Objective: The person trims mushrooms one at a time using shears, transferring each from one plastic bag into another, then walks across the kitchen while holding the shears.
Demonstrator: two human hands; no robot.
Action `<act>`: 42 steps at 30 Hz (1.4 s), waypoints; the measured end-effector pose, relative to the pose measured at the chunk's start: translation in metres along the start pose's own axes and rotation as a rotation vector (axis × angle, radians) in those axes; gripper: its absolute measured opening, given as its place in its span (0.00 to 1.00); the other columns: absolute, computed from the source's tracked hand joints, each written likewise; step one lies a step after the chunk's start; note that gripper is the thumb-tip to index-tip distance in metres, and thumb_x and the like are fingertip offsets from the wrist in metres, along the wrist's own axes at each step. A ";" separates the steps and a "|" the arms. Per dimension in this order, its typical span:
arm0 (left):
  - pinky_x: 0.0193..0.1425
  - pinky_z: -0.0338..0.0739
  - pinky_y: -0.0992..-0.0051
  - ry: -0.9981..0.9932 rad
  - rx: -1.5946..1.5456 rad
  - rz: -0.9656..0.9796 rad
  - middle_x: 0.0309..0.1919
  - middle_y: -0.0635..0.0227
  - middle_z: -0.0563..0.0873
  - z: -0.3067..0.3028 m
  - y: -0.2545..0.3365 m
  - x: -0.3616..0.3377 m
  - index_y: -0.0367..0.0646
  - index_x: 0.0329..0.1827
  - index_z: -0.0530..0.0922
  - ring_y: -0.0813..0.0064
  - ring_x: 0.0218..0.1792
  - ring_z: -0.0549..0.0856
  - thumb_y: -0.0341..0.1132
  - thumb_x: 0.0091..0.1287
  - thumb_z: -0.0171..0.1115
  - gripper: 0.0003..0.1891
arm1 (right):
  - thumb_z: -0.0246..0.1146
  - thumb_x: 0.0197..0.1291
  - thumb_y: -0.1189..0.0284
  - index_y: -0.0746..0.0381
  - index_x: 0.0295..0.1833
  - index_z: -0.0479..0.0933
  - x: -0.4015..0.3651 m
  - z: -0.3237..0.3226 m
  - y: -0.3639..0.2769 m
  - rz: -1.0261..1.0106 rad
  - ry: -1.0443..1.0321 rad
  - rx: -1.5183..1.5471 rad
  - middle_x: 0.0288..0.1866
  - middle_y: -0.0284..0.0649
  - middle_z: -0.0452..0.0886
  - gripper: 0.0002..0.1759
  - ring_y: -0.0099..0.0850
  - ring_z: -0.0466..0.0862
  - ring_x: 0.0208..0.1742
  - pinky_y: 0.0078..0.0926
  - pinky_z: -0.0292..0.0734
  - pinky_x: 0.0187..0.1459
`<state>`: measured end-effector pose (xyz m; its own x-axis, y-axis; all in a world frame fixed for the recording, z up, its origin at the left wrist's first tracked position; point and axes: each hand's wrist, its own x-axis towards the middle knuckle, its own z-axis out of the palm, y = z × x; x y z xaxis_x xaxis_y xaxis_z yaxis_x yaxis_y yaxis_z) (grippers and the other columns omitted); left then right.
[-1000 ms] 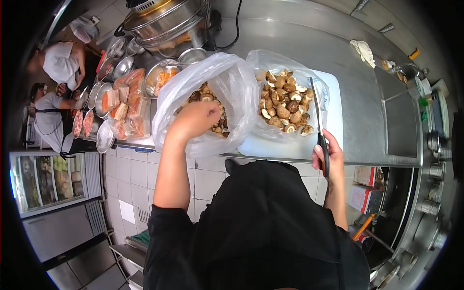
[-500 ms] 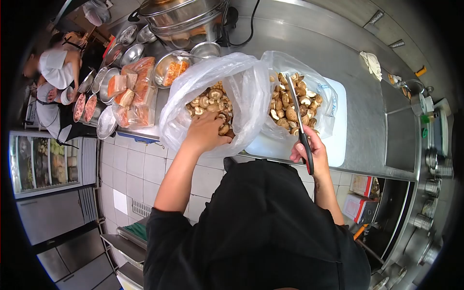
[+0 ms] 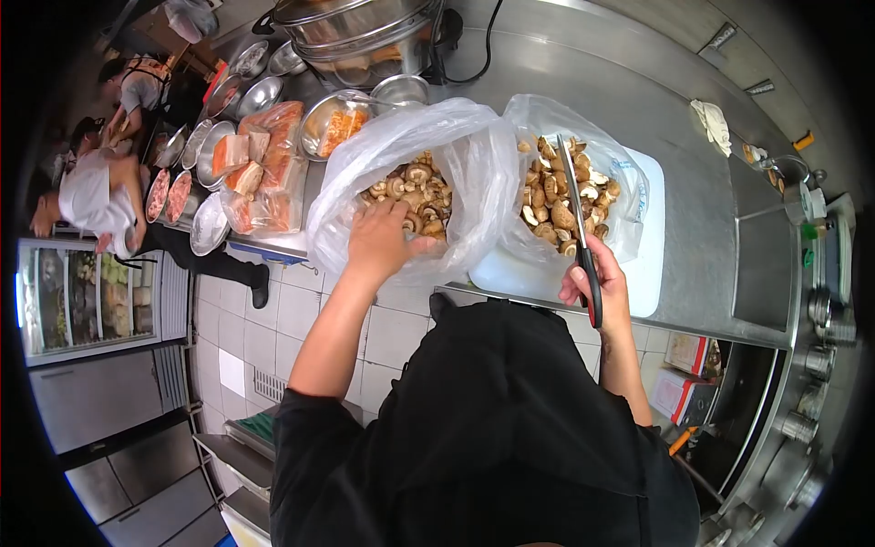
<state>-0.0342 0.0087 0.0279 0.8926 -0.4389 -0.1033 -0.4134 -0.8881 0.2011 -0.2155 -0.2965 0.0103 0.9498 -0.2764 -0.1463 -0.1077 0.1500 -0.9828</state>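
My left hand [image 3: 383,242] reaches into a clear plastic bag [image 3: 483,155], its fingers spread over brown mushrooms [image 3: 416,196]; the fingertips are partly hidden among them. In my right hand [image 3: 604,283] is a pair of scissors [image 3: 574,196] with black-and-red handles, the long blades closed and pointing away from me. The blades lie above a second clear bag [image 3: 629,196] of mushrooms [image 3: 563,216], some showing pale undersides. This second bag rests on a white cutting board [image 3: 645,283].
Packed salmon-coloured pieces [image 3: 273,173] and several metal bowls [image 3: 260,96] stand on the left. A large steel pot [image 3: 365,46] is at the back. A cloth [image 3: 711,126] lies on the steel counter [image 3: 688,219]. Two other people [image 3: 100,196] work at far left.
My left hand stays in the left bag, its fingers slightly further apart. The scissors remain in my right hand. The view shifts slightly, and a person at far left leans out with a leg extended.
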 end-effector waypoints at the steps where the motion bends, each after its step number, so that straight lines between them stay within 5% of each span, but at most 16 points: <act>1: 0.76 0.63 0.55 0.001 0.000 0.000 0.66 0.53 0.80 0.000 -0.003 0.005 0.41 0.65 0.79 0.54 0.70 0.75 0.55 0.58 0.74 0.36 | 0.66 0.68 0.77 0.65 0.76 0.64 0.000 0.000 0.000 0.004 0.005 0.001 0.32 0.39 0.83 0.33 0.27 0.86 0.28 0.21 0.80 0.26; 4: 0.71 0.67 0.57 -0.116 -0.087 -0.036 0.64 0.53 0.82 0.004 -0.017 0.013 0.41 0.63 0.81 0.54 0.67 0.78 0.51 0.62 0.71 0.30 | 0.65 0.68 0.78 0.65 0.76 0.64 -0.001 -0.002 0.000 -0.006 0.015 -0.005 0.32 0.39 0.83 0.33 0.27 0.86 0.28 0.20 0.79 0.26; 13: 0.58 0.76 0.56 0.007 -0.136 0.212 0.40 0.56 0.86 0.002 -0.030 0.015 0.42 0.49 0.81 0.52 0.48 0.86 0.38 0.63 0.69 0.15 | 0.66 0.67 0.77 0.65 0.76 0.64 -0.004 -0.003 -0.001 -0.014 0.000 0.008 0.33 0.38 0.83 0.33 0.26 0.86 0.28 0.22 0.80 0.26; 16: 0.44 0.80 0.63 -0.146 -0.356 -0.035 0.40 0.58 0.86 0.008 -0.032 0.025 0.41 0.45 0.77 0.57 0.38 0.88 0.36 0.65 0.69 0.12 | 0.67 0.65 0.79 0.64 0.76 0.65 -0.006 0.000 -0.007 0.033 -0.046 0.005 0.32 0.37 0.82 0.35 0.24 0.85 0.28 0.18 0.79 0.28; 18: 0.35 0.80 0.74 -0.082 -0.998 -0.027 0.34 0.64 0.82 0.018 -0.032 0.030 0.39 0.49 0.74 0.69 0.31 0.88 0.33 0.71 0.66 0.11 | 0.68 0.64 0.79 0.63 0.75 0.67 -0.009 -0.001 -0.008 0.030 -0.105 -0.039 0.35 0.37 0.84 0.34 0.25 0.85 0.31 0.20 0.80 0.32; 23: 0.41 0.86 0.72 -0.156 -1.512 -0.144 0.40 0.62 0.85 0.006 -0.012 0.023 0.39 0.54 0.71 0.65 0.37 0.90 0.29 0.73 0.60 0.11 | 0.72 0.57 0.78 0.58 0.69 0.76 -0.013 0.026 -0.024 -0.177 -0.190 -0.524 0.54 0.42 0.87 0.32 0.31 0.87 0.44 0.31 0.82 0.49; 27: 0.48 0.88 0.66 -0.155 -1.787 -0.199 0.47 0.57 0.84 0.009 -0.002 0.019 0.38 0.66 0.69 0.61 0.41 0.90 0.26 0.72 0.57 0.20 | 0.73 0.56 0.71 0.54 0.69 0.77 -0.012 0.039 -0.028 -0.149 -0.250 -0.742 0.51 0.48 0.86 0.33 0.42 0.87 0.41 0.35 0.83 0.46; 31: 0.52 0.87 0.66 -0.176 -1.744 -0.118 0.51 0.55 0.84 0.001 0.006 0.013 0.38 0.73 0.66 0.62 0.45 0.90 0.26 0.71 0.55 0.26 | 0.74 0.55 0.70 0.55 0.70 0.76 -0.007 0.051 -0.031 -0.140 -0.256 -0.844 0.52 0.49 0.86 0.34 0.43 0.87 0.45 0.34 0.82 0.49; 33: 0.54 0.87 0.67 -0.233 -1.651 -0.100 0.53 0.54 0.83 0.001 0.008 0.011 0.37 0.76 0.64 0.64 0.48 0.89 0.24 0.70 0.52 0.29 | 0.72 0.56 0.68 0.54 0.70 0.76 -0.004 0.052 -0.022 -0.304 -0.217 -0.910 0.51 0.50 0.86 0.33 0.49 0.86 0.46 0.40 0.82 0.48; 40: 0.54 0.87 0.68 -0.240 -1.553 -0.126 0.56 0.54 0.82 0.006 0.008 0.008 0.36 0.76 0.65 0.64 0.47 0.90 0.23 0.69 0.50 0.29 | 0.70 0.57 0.68 0.54 0.70 0.75 -0.002 0.062 -0.029 -0.167 -0.291 -1.062 0.51 0.51 0.86 0.32 0.51 0.86 0.48 0.43 0.82 0.49; 42: 0.54 0.88 0.69 -0.261 -1.513 -0.141 0.55 0.54 0.83 0.006 0.006 0.008 0.35 0.76 0.65 0.64 0.46 0.90 0.24 0.70 0.50 0.28 | 0.68 0.59 0.65 0.52 0.71 0.74 -0.002 0.064 -0.025 -0.223 -0.284 -1.099 0.43 0.49 0.85 0.32 0.49 0.86 0.42 0.44 0.82 0.47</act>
<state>-0.0304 -0.0015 0.0229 0.7852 -0.5204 -0.3356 0.3761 -0.0298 0.9261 -0.1963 -0.2388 0.0420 0.9966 0.0514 -0.0640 0.0056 -0.8205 -0.5716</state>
